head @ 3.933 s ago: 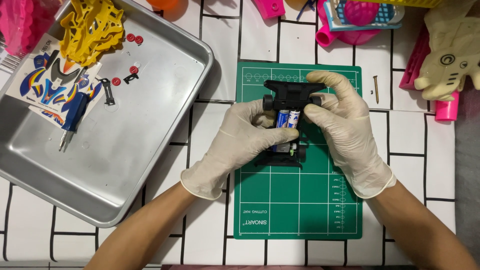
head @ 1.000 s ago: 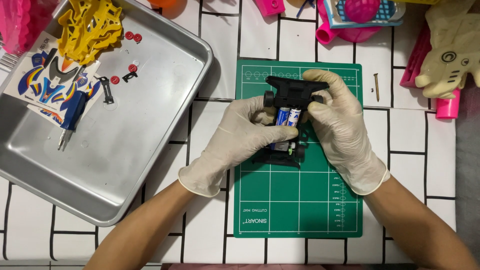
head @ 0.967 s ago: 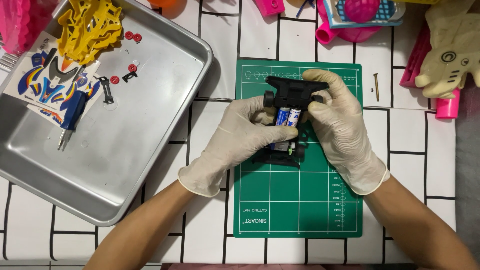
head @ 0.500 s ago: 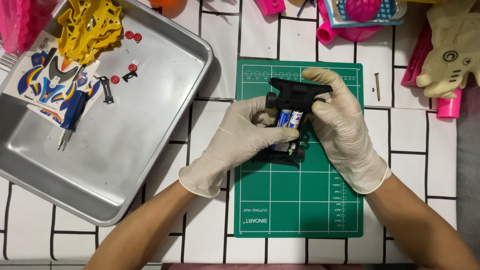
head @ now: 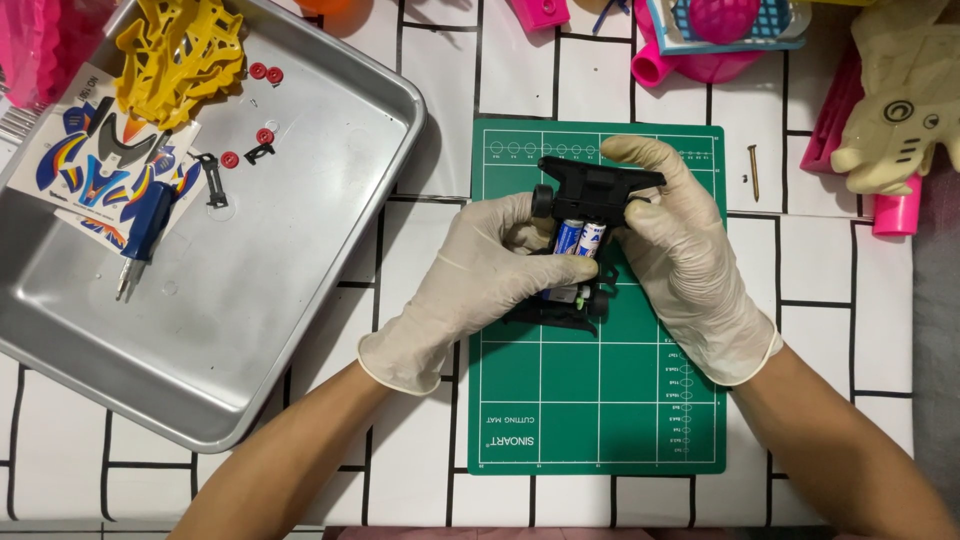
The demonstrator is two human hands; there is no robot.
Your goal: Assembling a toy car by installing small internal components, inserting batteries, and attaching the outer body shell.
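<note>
Left hand: the gloved left hand [head: 480, 285] gripped the black chassis [head: 585, 205] from its left side, fingers [head: 560, 270] curled narrow across its middle, just over the batteries.
Right hand: the gloved right hand [head: 685, 265] held the same chassis from the right, fingers closed narrow around its top end, thumb side against the black frame.
Chassis: a black toy car frame, held between both hands above the upper half of the mat; whether its lower end touched the mat could not be told.
Batteries: two blue and white batteries [head: 580, 238] sat side by side in the chassis, partly hidden by the left fingers.
Mat: a green cutting mat [head: 600, 410] with a white grid lay flat on the counter, under both hands.
Counter: a white tiled counter [head: 420, 450] with dark lines carried everything.
Tray: a metal tray [head: 250, 320] lay left of the mat, well apart from the hands.
In the tray: a yellow parts frame [head: 185, 55], a sticker sheet [head: 95, 170], a blue screwdriver [head: 140, 230] and small red wheels [head: 265, 72].
Nail: a small nail [head: 753, 170] lay just right of the mat.
Far edge: pink toys [head: 690, 55] and a cream toy figure [head: 900, 110] stood along the top right.
</note>
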